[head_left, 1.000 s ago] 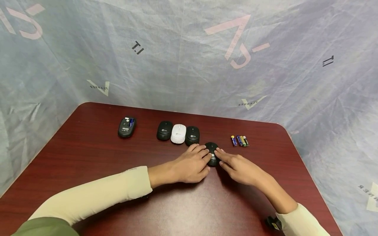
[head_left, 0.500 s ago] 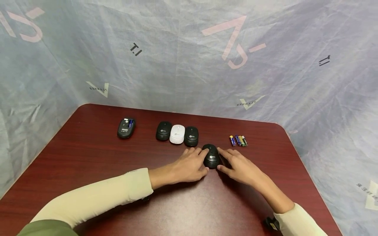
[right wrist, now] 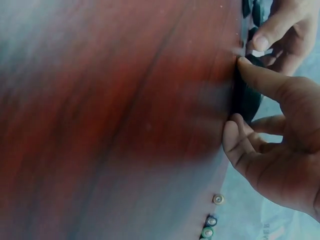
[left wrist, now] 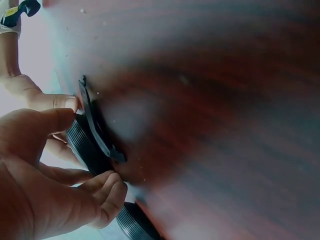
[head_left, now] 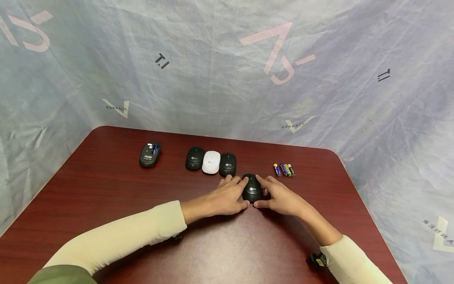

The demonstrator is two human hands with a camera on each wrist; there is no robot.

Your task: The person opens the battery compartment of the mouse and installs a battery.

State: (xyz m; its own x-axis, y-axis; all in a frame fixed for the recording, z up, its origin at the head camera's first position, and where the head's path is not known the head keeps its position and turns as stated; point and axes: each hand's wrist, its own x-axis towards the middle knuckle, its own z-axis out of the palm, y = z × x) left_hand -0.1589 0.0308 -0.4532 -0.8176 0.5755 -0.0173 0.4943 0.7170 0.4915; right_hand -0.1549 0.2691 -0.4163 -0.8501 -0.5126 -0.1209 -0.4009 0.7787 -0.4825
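Observation:
A black computer mouse (head_left: 252,190) lies right side up on the table, logo showing, between the two hands. My left hand (head_left: 228,198) holds its left side, index finger at the front corner and thumb at the back. On the right side my right hand (head_left: 281,198) grips in the same way, thumb at the back corner and index finger near the front. In the left wrist view the ribbed side of the mouse (left wrist: 89,142) sits between left thumb and fingertips. The right wrist view has the mouse (right wrist: 248,95) between right thumb and fingertips.
Behind stand a black mouse (head_left: 195,158), a white mouse (head_left: 211,162) and another black mouse (head_left: 227,164) in a row. An upturned mouse (head_left: 150,155) with blue batteries showing lies at left. Several loose batteries (head_left: 284,170) lie at right. Grey cloth (head_left: 213,79) hangs behind the table.
The fingers have left the mouse's top and now lie along its sides. My right hand has moved left, closing in on the mouse with its thumb at the back end.

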